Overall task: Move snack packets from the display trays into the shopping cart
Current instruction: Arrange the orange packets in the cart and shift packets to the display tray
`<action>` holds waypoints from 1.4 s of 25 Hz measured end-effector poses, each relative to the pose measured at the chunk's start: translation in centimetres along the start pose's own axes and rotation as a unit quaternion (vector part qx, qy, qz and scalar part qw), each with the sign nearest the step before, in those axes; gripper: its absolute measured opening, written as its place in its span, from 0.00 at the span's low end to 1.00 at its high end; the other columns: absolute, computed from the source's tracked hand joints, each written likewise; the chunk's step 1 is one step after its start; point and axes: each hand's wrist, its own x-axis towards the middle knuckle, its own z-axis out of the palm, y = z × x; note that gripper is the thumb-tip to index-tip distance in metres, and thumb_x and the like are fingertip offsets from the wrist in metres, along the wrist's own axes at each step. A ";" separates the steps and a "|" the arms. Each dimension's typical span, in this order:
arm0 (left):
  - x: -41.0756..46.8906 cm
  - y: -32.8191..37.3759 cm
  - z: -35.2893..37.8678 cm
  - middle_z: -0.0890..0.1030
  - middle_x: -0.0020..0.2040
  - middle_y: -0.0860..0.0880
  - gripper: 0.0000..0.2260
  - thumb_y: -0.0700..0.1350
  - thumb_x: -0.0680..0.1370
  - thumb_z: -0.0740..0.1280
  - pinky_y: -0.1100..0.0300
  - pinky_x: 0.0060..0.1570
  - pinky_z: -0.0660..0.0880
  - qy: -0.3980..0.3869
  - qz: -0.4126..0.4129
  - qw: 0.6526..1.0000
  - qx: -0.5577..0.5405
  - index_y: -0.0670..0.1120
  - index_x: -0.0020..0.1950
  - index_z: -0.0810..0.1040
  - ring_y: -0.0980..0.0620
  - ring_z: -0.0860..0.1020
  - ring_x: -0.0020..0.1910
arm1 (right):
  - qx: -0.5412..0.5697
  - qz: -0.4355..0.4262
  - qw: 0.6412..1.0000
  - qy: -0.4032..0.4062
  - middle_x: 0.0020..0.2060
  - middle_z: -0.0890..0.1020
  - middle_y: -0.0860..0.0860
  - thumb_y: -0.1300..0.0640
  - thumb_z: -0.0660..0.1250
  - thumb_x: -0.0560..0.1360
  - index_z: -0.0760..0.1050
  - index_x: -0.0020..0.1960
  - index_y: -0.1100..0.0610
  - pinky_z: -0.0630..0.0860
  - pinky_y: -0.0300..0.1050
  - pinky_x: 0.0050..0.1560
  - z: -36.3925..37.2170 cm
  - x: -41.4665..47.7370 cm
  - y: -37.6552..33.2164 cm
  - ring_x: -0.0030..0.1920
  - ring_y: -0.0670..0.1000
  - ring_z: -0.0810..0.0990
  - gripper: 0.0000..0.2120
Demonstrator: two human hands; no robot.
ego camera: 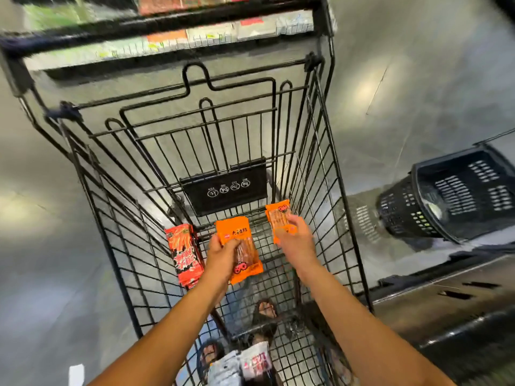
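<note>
Left hand (221, 253): you grip the left packet (248, 261), long side up-down.
Right hand (296, 239): you grip the right packet (277, 213).
Cart (225, 188): its floor looks right below both.

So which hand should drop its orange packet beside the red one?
Probably the left hand: its orange packet hangs right beside the red packet; the right hand is farther off.
</note>
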 end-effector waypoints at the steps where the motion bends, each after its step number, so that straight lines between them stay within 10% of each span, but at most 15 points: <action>1: -0.3 0.3 0.4 0.85 0.55 0.44 0.16 0.48 0.77 0.71 0.36 0.58 0.80 -0.006 0.006 1.000 0.004 0.51 0.64 0.76 0.41 0.85 0.54 | -0.057 -0.099 0.993 -0.005 0.59 0.75 0.46 0.56 0.68 0.76 0.76 0.61 0.47 0.82 0.48 0.51 -0.9 -1.4 -2.3 0.48 0.42 0.80 0.14; 4: -0.6 0.8 1.5 0.86 0.56 0.48 0.21 0.53 0.76 0.74 0.36 0.58 0.80 -0.039 0.012 0.999 0.010 0.54 0.67 0.75 0.42 0.85 0.56 | -0.221 -0.351 0.907 0.076 0.65 0.70 0.45 0.61 0.67 0.76 0.76 0.64 0.50 0.66 0.26 0.61 -4.7 -4.0 -9.4 0.61 0.36 0.71 0.17; 6: -0.7 1.5 2.6 0.87 0.55 0.47 0.16 0.47 0.80 0.72 0.40 0.55 0.82 -0.043 0.009 0.999 0.004 0.50 0.67 0.75 0.43 0.86 0.53 | -0.269 -0.381 0.870 0.162 0.69 0.69 0.47 0.59 0.68 0.76 0.72 0.69 0.50 0.62 0.39 0.69 -7.2 -2.6 -12.1 0.68 0.46 0.67 0.23; 10: 1.0 1.1 5.6 0.86 0.55 0.45 0.11 0.42 0.82 0.69 0.41 0.48 0.84 -0.047 -0.009 0.999 -0.015 0.49 0.65 0.75 0.42 0.86 0.51 | -0.278 -0.240 0.924 0.105 0.75 0.64 0.54 0.50 0.66 0.79 0.56 0.80 0.52 0.65 0.57 0.73 -9.7 1.8 -10.6 0.74 0.55 0.65 0.33; 16: 6.7 -1.2 11.1 0.85 0.57 0.43 0.11 0.44 0.84 0.66 0.39 0.57 0.81 -0.020 -0.075 0.997 0.017 0.47 0.65 0.73 0.43 0.85 0.54 | -0.225 -0.255 0.937 0.077 0.68 0.72 0.49 0.55 0.58 0.84 0.64 0.76 0.53 0.72 0.48 0.64 -9.7 3.0 -8.9 0.61 0.46 0.74 0.20; 25: 11.4 -1.2 16.4 0.83 0.41 0.43 0.11 0.32 0.80 0.60 0.63 0.19 0.72 0.024 -0.074 0.991 0.110 0.41 0.52 0.81 0.53 0.81 0.27 | -0.227 -0.255 0.936 0.084 0.58 0.77 0.47 0.55 0.59 0.83 0.71 0.68 0.51 0.76 0.53 0.55 -10.3 3.4 -8.6 0.54 0.49 0.76 0.14; 30: 11.9 -1.4 17.0 0.86 0.52 0.38 0.14 0.30 0.80 0.59 0.57 0.29 0.80 -0.028 -0.078 0.986 0.146 0.38 0.60 0.80 0.40 0.86 0.47 | -0.223 -0.243 0.940 0.087 0.58 0.76 0.45 0.54 0.59 0.83 0.71 0.68 0.49 0.77 0.53 0.55 -10.4 3.0 -8.4 0.56 0.48 0.77 0.13; 35: 11.0 -0.5 15.9 0.84 0.49 0.41 0.06 0.37 0.84 0.59 0.62 0.32 0.75 -0.026 -0.107 0.981 0.157 0.41 0.56 0.76 0.53 0.82 0.37 | -0.216 -0.237 0.943 0.091 0.57 0.77 0.45 0.55 0.59 0.83 0.72 0.66 0.49 0.77 0.52 0.52 -10.6 3.1 -8.5 0.53 0.48 0.78 0.12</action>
